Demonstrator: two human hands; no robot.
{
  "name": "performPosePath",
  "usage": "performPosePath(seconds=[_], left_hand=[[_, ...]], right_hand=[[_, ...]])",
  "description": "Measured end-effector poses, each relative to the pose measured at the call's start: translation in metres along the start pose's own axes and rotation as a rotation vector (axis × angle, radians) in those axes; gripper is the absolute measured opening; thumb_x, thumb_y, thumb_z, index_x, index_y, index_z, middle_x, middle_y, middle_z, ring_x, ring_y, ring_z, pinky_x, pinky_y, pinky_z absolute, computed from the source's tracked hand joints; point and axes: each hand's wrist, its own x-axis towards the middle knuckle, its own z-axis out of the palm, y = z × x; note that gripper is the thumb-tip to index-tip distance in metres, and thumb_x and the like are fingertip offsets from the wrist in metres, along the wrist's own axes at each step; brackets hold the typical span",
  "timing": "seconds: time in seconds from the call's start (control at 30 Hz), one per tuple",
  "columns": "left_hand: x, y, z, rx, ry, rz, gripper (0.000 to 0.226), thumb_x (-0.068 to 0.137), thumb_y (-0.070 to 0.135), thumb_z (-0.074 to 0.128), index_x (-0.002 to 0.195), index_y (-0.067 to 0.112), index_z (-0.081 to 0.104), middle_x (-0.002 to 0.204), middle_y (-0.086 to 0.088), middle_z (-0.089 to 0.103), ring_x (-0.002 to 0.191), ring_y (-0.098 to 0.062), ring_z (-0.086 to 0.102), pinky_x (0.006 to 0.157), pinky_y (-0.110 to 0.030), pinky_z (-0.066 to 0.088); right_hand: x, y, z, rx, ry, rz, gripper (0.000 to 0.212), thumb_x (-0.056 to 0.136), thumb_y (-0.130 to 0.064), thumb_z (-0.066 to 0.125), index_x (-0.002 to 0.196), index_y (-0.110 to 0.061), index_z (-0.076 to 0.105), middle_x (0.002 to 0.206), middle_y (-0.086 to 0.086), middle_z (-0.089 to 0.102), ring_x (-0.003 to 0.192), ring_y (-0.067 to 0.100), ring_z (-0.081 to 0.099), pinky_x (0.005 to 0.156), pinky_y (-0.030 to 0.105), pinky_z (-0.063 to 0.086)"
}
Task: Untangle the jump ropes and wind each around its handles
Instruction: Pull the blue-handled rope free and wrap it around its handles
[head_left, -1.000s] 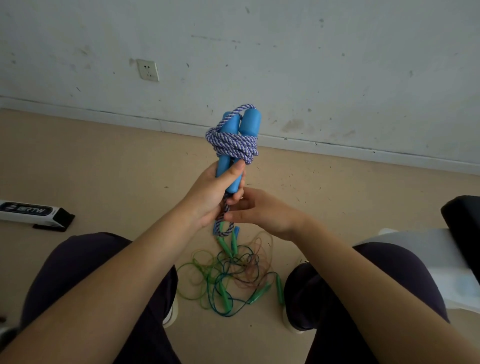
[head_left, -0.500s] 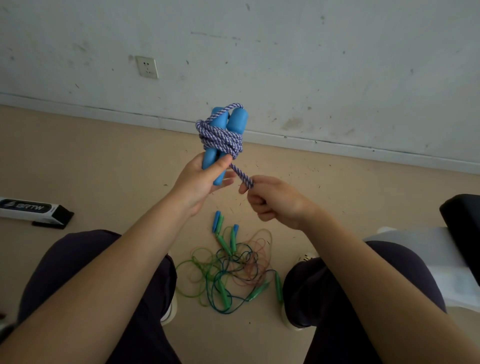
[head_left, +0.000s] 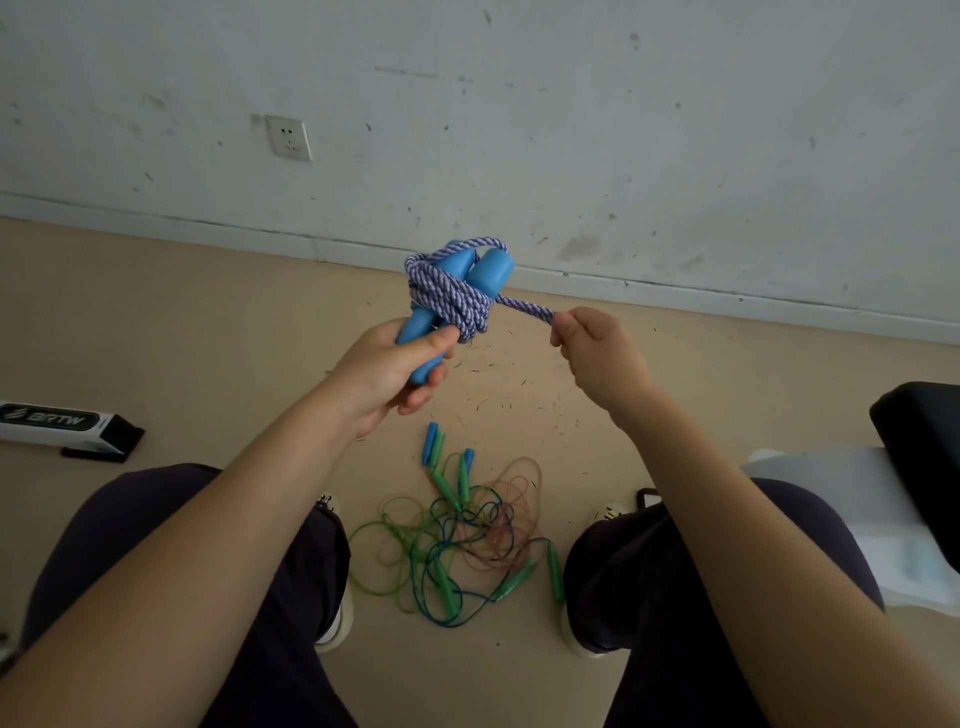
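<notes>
Jump ropes on floor (head_left: 457, 540): tangled green, blue and orange heap between the feet, waiting its turn.
Braided rope (head_left: 449, 299): coiled round both blue handles (head_left: 483, 273), held up for winding.
Left hand (head_left: 387, 371): grips the handles' lower ends, steadying the bundle.
Right hand (head_left: 597, 353): fist closed on the rope's tail, pulling it taut, likely to cinch the wrap.

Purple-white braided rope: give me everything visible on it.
The purple-white braided rope looks like twisted cord. Most of it is coiled in several turns around the upper part of two blue handles, held side by side and tilted up toward the wall. One loop passes over the handle tops. A free length runs taut rightward to the right hand, which grips its end. The left hand grips the handles below the coil, thumb touching the lowest turns. It is held in the air.
</notes>
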Motion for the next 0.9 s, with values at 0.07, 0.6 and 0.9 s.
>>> performPosePath(seconds=[0.07,0.6,0.9], left_hand=[[0.004,-0.003,-0.001,0.007,0.069,0.000,0.023,0.095,0.031,0.064,0.090,0.010,0.057,0.062,-0.003,0.054,0.041,-0.013,0.039,0.039,-0.022,0.028],[0.000,-0.007,0.006,0.531,-0.334,-0.182,0.021,0.090,0.029,0.072,0.089,0.015,0.056,0.060,-0.004,0.058,0.039,-0.015,0.039,0.039,-0.020,0.027],[0.000,-0.009,0.021,0.563,-0.157,-0.066,0.055,0.074,0.059,0.074,0.110,0.021,0.056,0.085,-0.003,0.072,0.049,-0.014,0.065,0.045,-0.028,0.049]], right_hand=[[-0.006,-0.006,0.001,-0.040,-0.068,-0.047,0.034,0.102,-0.034,0.044,0.075,-0.018,0.058,0.061,-0.001,0.042,0.053,0.014,0.037,0.051,0.027,0.032],[-0.008,-0.002,-0.005,-0.200,-0.242,-0.433,0.021,0.095,-0.020,0.062,0.093,-0.003,0.073,0.125,0.014,0.054,0.111,0.007,0.050,0.089,0.021,0.040],[-0.007,-0.006,0.008,0.006,-0.346,-0.411,0.027,0.097,-0.017,0.058,0.079,0.003,0.064,0.071,0.011,0.056,0.065,0.010,0.048,0.061,0.023,0.038]])
